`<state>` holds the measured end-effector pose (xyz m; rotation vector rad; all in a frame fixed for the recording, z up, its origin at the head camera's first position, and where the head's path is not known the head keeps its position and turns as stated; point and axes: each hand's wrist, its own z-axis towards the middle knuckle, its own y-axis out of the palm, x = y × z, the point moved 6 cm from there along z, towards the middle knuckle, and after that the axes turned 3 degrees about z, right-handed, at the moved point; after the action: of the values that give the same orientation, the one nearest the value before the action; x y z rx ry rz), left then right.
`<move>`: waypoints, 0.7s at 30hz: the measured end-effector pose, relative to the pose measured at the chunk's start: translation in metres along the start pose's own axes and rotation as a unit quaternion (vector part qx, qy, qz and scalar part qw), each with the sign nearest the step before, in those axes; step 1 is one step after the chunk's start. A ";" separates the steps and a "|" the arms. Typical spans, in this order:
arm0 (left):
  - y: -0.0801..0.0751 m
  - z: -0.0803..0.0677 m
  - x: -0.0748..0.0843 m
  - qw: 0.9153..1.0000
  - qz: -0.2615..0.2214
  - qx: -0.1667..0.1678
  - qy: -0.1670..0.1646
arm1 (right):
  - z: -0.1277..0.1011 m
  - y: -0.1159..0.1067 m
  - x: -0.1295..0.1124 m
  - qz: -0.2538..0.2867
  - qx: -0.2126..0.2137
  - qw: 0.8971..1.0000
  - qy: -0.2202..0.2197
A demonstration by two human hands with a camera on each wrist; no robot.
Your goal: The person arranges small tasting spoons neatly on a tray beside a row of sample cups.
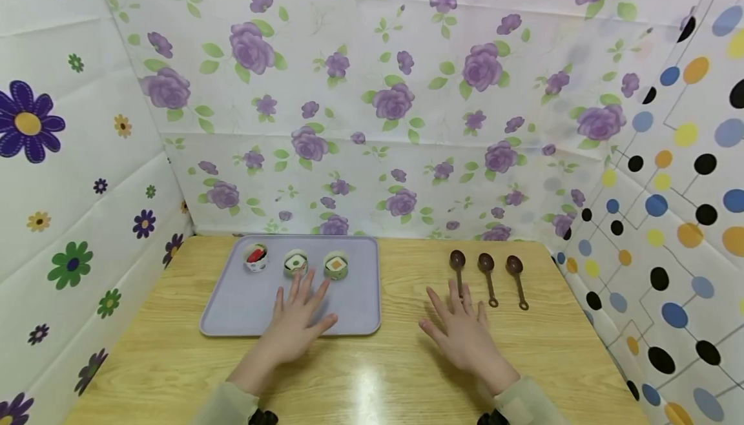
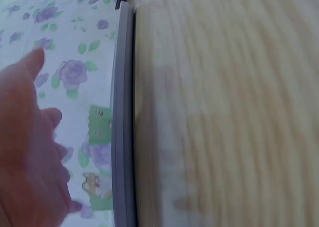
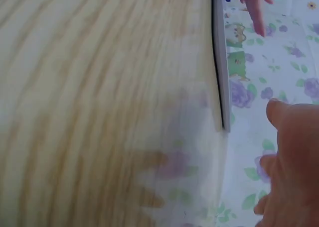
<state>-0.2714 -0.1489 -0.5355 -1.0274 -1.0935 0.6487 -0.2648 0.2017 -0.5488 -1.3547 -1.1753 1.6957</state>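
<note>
My left hand point(image 1: 295, 325) hovers with spread fingers over the front of a lilac tray point(image 1: 232, 315), its fingertips overlapping the middle cup point(image 1: 296, 262) in the head view. That cup shows a white and green top. To its left is a small patterned cup point(image 1: 256, 266) with something red inside; to its right, a green cup point(image 1: 336, 273) with an orange patch on white. Cartoon animals decorate a cup point(image 2: 97, 187) in the left wrist view. My right hand point(image 1: 465, 334), fingers apart and holding nothing, is nearest the leftmost brown spoon point(image 1: 457, 260), overlapping its handle end.
Two more brown spoons point(image 1: 485, 262) point(image 1: 514, 265) lie to the right, bowls pointing away. Everything stands on a wooden table point(image 1: 401, 360). A flowered cloth point(image 1: 360, 173) closes off the back, with printed cloths along the left and the right point(image 1: 630, 231).
</note>
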 end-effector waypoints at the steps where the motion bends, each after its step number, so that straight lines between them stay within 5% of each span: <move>1: -0.003 -0.002 -0.001 1.000 -0.017 0.006 0.005 | 0.001 -0.001 0.000 0.011 0.001 1.000 -0.004; 9: -0.025 -0.016 -0.029 0.988 -0.147 0.036 0.014 | 0.003 -0.013 0.013 0.158 0.008 0.987 -0.016; 21: -0.064 -0.050 -0.083 0.989 -0.124 0.078 -0.007 | 0.000 -0.032 0.059 0.259 0.047 0.964 0.024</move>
<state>-0.2577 -0.2627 -0.5157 -0.7388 -1.1412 0.5317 -0.2808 0.2662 -0.5410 -1.7361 -0.7352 2.0277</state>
